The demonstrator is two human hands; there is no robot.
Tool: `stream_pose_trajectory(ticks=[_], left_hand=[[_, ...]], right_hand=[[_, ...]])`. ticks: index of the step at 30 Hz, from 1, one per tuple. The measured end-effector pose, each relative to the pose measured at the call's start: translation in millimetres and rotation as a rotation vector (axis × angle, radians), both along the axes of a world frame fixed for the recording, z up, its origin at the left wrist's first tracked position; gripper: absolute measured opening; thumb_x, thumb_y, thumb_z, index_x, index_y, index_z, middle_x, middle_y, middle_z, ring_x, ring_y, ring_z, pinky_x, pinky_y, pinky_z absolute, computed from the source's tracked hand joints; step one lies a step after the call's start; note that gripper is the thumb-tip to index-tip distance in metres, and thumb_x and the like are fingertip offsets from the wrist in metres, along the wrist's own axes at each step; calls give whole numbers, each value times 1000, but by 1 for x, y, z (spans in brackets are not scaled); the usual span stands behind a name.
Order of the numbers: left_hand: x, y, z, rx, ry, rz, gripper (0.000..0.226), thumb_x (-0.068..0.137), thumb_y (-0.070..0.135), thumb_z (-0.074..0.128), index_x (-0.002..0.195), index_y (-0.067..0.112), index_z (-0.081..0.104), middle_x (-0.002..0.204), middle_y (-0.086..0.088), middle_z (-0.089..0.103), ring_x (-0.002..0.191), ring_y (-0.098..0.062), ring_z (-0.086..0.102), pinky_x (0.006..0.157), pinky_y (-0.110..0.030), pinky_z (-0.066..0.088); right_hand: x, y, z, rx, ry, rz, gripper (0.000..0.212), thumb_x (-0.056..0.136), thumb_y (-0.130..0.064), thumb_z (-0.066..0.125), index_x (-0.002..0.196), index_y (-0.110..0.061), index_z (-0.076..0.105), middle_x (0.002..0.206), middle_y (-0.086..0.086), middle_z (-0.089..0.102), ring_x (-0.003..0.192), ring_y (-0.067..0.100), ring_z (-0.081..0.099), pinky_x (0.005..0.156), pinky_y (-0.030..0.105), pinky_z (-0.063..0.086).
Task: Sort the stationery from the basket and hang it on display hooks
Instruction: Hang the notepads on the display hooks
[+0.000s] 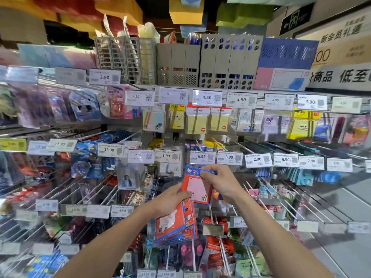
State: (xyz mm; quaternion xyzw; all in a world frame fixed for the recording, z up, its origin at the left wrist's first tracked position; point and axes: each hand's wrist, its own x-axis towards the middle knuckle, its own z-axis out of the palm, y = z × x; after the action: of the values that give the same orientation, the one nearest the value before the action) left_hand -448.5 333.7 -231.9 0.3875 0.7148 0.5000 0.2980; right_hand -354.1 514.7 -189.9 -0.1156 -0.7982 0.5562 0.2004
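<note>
Much of the display wall blurs toward the left and right edges, so the packets there are only smears of colour, and several price tags are unreadable. The basket is not in view. My forearms enter from the bottom edge, cut off at the elbows.

My right hand pinches the top corner of a sticky-note packet, thumb and fingers closed on its blue header; the packet is red-bordered with a pink pad showing in the middle. My fingers cover the header, so I cannot tell whether its hanging hole is on a hook. The packet stands upright, just below the 6.99 price tag and beside the 3.90 price tag.

My left hand is curled around a stack of matching red-and-blue packets, gripping its upper end, thumb touching the lower left edge of the single packet. The stack fans downward below my palm and hides the goods behind it.

Bare metal display hooks jut toward me on the right, and more hooks crowd the lower left. Above, yellow sticky-note pads hang under a 4.50 price tag. Grey file holders stand on the top shelf.
</note>
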Motion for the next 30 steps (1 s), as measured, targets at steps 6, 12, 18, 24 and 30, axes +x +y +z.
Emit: stream_pose_trajectory(ticks=[6,12,18,24,30], left_hand=[[-4,-3,-8,-1,-1,-14,27,109,41,47,134,35,53,111,-11,76,98,-38,74,94,-50,59],[-5,-11,-12,-4,-8,10,26,110,39,43,135,40,52,122,-1,75,106,-26,74,98,-45,58],[-11,-13,-14,-28,23,51,23,111,40,41,131,46,51,117,-1,76,101,-25,75,94,-41,60],[-11,-9,-5,-3,8,66,21,111,39,40,128,41,51,84,4,76,74,-15,75,69,-25,58],[-17,5,3,-4,-3,75,23,110,44,41,131,39,50,98,-10,77,78,-20,76,75,-33,62]], right_hand=[[0,-3,-2,86,6,-26,10,98,-21,66,94,-13,71,85,1,77,78,9,74,68,37,58],[3,-8,1,786,351,-438,8,89,-27,72,89,-19,72,87,-7,68,85,13,60,73,30,47],[-3,8,18,1258,56,-477,67,65,-15,79,128,-22,58,130,0,60,124,33,47,84,46,45],[-5,20,37,1348,52,-332,32,91,-28,60,122,-21,64,115,-1,71,116,25,59,92,42,42],[-15,25,58,1063,72,-325,18,105,-29,45,117,-18,55,99,8,73,89,35,67,72,43,46]])
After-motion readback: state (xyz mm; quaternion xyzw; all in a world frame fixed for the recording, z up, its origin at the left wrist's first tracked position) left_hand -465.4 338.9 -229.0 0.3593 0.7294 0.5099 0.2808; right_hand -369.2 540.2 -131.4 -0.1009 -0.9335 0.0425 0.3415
